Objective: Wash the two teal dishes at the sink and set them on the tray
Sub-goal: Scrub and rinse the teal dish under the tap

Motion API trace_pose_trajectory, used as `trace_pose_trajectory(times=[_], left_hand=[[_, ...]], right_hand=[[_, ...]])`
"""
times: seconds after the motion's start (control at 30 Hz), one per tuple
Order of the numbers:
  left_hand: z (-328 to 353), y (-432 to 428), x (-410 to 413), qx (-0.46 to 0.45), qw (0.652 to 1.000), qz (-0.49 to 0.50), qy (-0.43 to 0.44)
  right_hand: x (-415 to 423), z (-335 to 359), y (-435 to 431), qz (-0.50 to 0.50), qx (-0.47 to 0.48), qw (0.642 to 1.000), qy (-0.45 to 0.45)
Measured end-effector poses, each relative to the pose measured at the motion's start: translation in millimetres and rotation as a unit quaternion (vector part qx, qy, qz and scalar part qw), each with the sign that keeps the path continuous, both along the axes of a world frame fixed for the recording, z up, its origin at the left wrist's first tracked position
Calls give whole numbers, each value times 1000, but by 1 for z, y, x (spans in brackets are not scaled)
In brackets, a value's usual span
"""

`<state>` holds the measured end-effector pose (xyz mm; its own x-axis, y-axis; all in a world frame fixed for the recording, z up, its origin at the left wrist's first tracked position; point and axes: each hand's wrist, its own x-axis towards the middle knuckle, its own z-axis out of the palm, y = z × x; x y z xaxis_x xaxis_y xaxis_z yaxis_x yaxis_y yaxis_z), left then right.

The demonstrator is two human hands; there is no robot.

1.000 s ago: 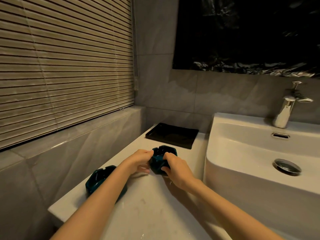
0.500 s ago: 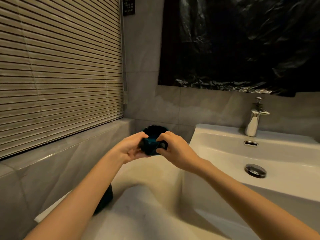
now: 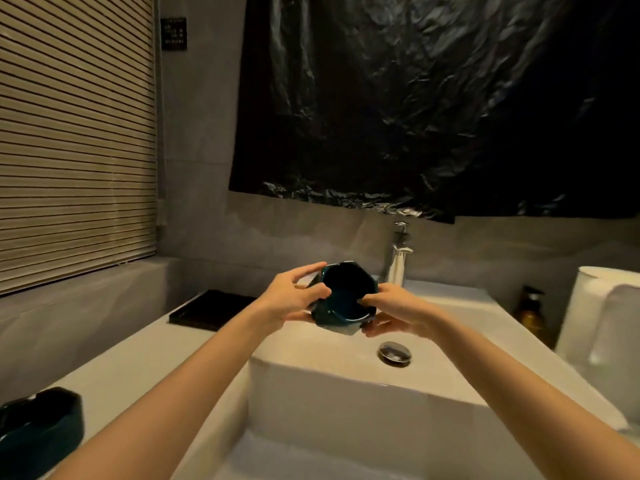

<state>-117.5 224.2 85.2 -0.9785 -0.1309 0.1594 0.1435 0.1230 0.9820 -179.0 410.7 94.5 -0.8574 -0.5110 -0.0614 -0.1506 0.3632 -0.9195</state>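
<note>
Grey tiled bathroom walls, a slatted blind (image 3: 69, 133) and a crinkled black plastic sheet (image 3: 415, 98) surround a white sink (image 3: 346, 379), the landmark for everything below.

1 second ago both hands gripped 1 dish low on the counter (image 3: 138, 368) left of the sink, in front of the tray. 0.5 seconds ago it was lifted and travelling toward the sink. Now the held teal dish (image 3: 341, 306) hangs over the sink's basin, in front of the faucet (image 3: 398, 261) and above and behind the drain (image 3: 394, 353). It is tilted so that its dark hollow faces the camera.

The left hand (image 3: 291, 299) pinches the dish's left wall, thumb on the rim and fingers curled round the outside. The right hand (image 3: 398, 310) hooks its thumb over the right rim and cups its fingers beneath. So the 2 hands share 1 load, and neither is free.

No stream shows at the faucet. The second teal dish (image 3: 41, 420) sits on the counter well left of the sink, near the front edge. The black tray (image 3: 207, 308) lies at the back of the counter, just left of the sink, and neither dish is on it.

My reading is that the carry is done and the washing has not begun. Next, 1 hand probably has to let go to work the faucet while the other keeps hold of the glazed dish. The task looks early, with both dishes still to be washed and set on the tray.
</note>
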Motion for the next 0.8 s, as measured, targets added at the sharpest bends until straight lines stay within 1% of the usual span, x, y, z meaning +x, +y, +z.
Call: trace_pose_trajectory(times=[0.1, 0.2, 0.27, 0.3, 0.37, 0.47, 0.53, 0.6, 0.67, 0.7, 0.77, 0.8], left_hand=[[-4, 31, -21, -45, 998, -44, 12], [-12, 52, -43, -99, 992, -66, 52], [-20, 62, -58, -153, 978, -75, 117], [-24, 67, -64, -193, 965, -74, 163], [-31, 73, -78, -292, 922, -64, 247], [-37, 78, -92, -436, 834, -19, 338], [-40, 80, -99, -504, 768, 1, 394], [-42, 81, -104, -539, 714, 22, 446], [-43, 82, -109, -553, 678, 40, 482], [-43, 83, -111, -556, 664, 50, 497], [-43, 84, -114, -555, 654, 58, 510], [-44, 85, -116, -550, 658, 58, 512]], right_hand=[[-21, -5, 36, -4, 14, 1000, -16], [-39, -13, 60, -17, 20, 999, 39], [-50, -22, 69, -39, 0, 995, 87], [-55, -27, 73, -51, -21, 993, 109], [-65, -39, 78, -71, -59, 981, 173], [-72, -51, 82, -107, -95, 945, 295], [-75, -56, 84, -122, -110, 922, 350], [-78, -58, 86, -134, -125, 904, 386], [-80, -60, 89, -129, -143, 892, 410], [-81, -60, 90, -128, -136, 885, 426], [-81, -62, 92, -126, -107, 879, 447], [-81, -63, 93, -129, -103, 881, 444]])
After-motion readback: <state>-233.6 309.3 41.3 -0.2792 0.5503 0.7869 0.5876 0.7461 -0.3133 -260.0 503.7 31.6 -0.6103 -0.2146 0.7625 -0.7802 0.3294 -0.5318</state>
